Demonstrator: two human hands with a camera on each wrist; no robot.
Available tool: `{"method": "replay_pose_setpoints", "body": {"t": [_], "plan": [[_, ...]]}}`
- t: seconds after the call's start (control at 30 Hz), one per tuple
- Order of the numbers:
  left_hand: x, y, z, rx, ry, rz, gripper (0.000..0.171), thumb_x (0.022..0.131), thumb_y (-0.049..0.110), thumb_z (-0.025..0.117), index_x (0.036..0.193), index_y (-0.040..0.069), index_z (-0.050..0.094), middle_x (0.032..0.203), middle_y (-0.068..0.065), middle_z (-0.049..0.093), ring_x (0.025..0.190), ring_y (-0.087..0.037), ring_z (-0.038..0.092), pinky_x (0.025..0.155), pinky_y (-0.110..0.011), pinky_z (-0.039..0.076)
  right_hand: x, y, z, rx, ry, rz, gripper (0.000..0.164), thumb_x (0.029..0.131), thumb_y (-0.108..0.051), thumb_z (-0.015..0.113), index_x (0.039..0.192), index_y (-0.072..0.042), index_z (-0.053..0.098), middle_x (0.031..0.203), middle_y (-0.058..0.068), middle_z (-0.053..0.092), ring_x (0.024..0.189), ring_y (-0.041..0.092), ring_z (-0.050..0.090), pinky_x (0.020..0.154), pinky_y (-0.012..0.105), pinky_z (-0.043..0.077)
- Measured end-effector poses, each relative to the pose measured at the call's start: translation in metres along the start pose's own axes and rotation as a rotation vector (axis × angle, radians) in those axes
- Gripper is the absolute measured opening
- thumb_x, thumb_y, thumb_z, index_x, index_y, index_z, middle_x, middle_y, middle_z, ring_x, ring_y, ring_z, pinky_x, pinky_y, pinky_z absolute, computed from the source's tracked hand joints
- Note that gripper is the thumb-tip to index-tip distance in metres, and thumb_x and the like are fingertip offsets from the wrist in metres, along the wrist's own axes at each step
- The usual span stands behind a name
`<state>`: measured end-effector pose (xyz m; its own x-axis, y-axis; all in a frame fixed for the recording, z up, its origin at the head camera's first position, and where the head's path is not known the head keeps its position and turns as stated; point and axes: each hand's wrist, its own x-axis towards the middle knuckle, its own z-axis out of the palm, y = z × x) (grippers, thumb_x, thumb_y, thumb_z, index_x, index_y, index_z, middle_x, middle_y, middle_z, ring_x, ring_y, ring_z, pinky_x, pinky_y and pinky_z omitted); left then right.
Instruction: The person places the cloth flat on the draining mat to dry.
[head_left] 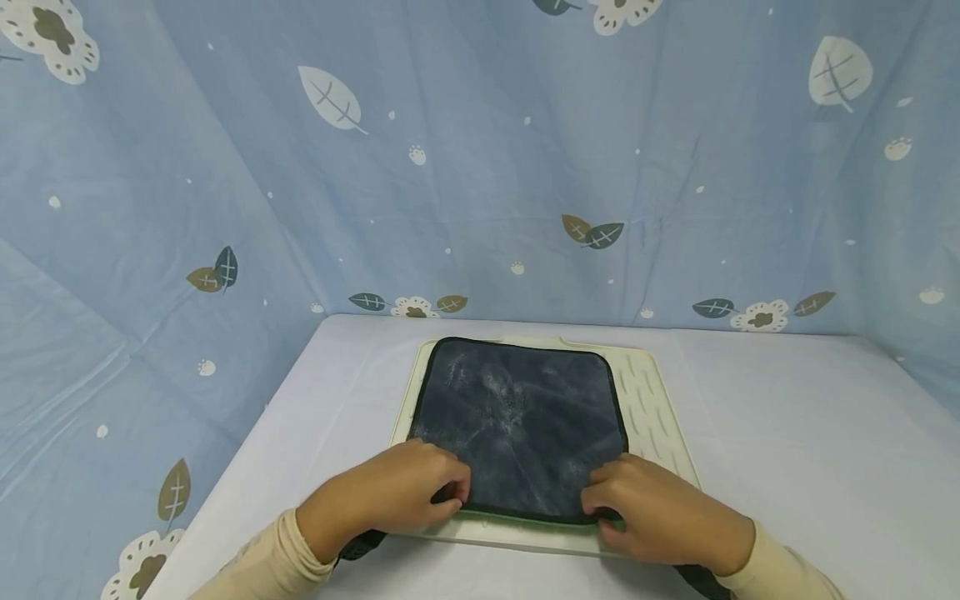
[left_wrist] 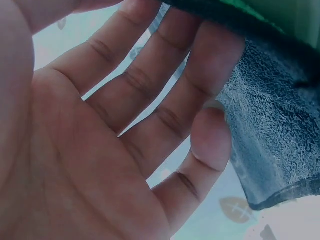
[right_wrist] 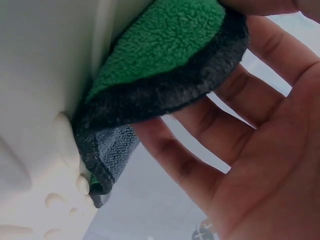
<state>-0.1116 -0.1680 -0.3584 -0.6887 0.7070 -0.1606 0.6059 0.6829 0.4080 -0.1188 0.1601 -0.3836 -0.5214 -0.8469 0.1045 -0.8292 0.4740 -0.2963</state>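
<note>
A dark grey cloth (head_left: 510, 417) with a black border and rounded corners is spread over a cream ridged board (head_left: 651, 400). My left hand (head_left: 401, 487) holds the cloth near its front left corner, fingers bent at the edge. At the front right corner, my right hand (head_left: 660, 510) pinches the cloth between thumb and fingers. That corner is lifted, baring a fleecy green underside (right_wrist: 160, 45) in the right wrist view. The left wrist view has the fingers (left_wrist: 165, 115) reaching behind the black border, with the little finger bent in front of the grey side.
The board lies on a table with a white cover (head_left: 810, 433). A blue curtain (head_left: 480, 167) with leaf and flower prints hangs behind the table and along its left side. Pale ridges (right_wrist: 65, 135) stand out on the board beside the right hand.
</note>
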Motion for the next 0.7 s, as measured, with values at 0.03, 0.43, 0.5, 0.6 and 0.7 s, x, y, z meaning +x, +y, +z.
{"method": "replay_pose_setpoints", "body": {"t": [0.03,0.43,0.5,0.6,0.7], "plan": [[0.0001,0.0004,0.0001,-0.002,-0.003,0.001,0.012,0.096,0.020,0.067,0.087,0.027,0.069,0.075,0.021,0.058,0.060,0.005,0.049,0.062,-0.019,0.044,0.0000,0.0002,0.0002,0.018,-0.009,0.006,0.018,0.082,-0.008,0.074,0.084,-0.026,0.072,0.078,-0.019,0.059,0.069,-0.008,0.049,0.063,0.023,0.048],[0.0021,0.0009,0.0042,0.019,-0.033,0.000,0.012,0.095,0.022,0.068,0.087,0.031,0.069,0.076,0.024,0.060,0.064,0.008,0.051,0.078,-0.028,0.050,-0.0013,0.0018,0.0017,0.123,-0.076,0.052,0.019,0.080,-0.006,0.074,0.086,-0.023,0.074,0.083,-0.016,0.066,0.075,-0.007,0.058,0.063,0.020,0.052],[0.0023,0.0015,0.0049,0.019,-0.041,-0.008,0.013,0.095,0.023,0.069,0.087,0.032,0.069,0.076,0.025,0.059,0.066,0.009,0.051,0.089,-0.038,0.053,-0.0014,0.0019,0.0012,0.129,-0.085,0.055,0.018,0.081,-0.006,0.074,0.087,-0.023,0.074,0.084,-0.016,0.067,0.076,-0.007,0.059,0.063,0.020,0.052],[0.0026,0.0023,0.0057,0.020,-0.048,-0.018,0.013,0.095,0.023,0.069,0.085,0.032,0.069,0.076,0.025,0.059,0.067,0.010,0.051,0.102,-0.055,0.047,-0.0013,0.0023,0.0006,0.133,-0.094,0.057,0.018,0.081,-0.007,0.074,0.087,-0.023,0.074,0.084,-0.016,0.067,0.075,-0.006,0.059,0.063,0.020,0.052],[0.0035,0.0021,0.0064,0.026,-0.052,-0.018,0.014,0.094,0.022,0.070,0.084,0.032,0.069,0.075,0.025,0.058,0.068,0.010,0.052,0.104,-0.060,0.044,-0.0017,0.0024,0.0017,0.132,-0.084,0.058,0.018,0.080,-0.006,0.074,0.086,-0.023,0.075,0.083,-0.016,0.067,0.075,-0.006,0.059,0.063,0.020,0.052]]}}
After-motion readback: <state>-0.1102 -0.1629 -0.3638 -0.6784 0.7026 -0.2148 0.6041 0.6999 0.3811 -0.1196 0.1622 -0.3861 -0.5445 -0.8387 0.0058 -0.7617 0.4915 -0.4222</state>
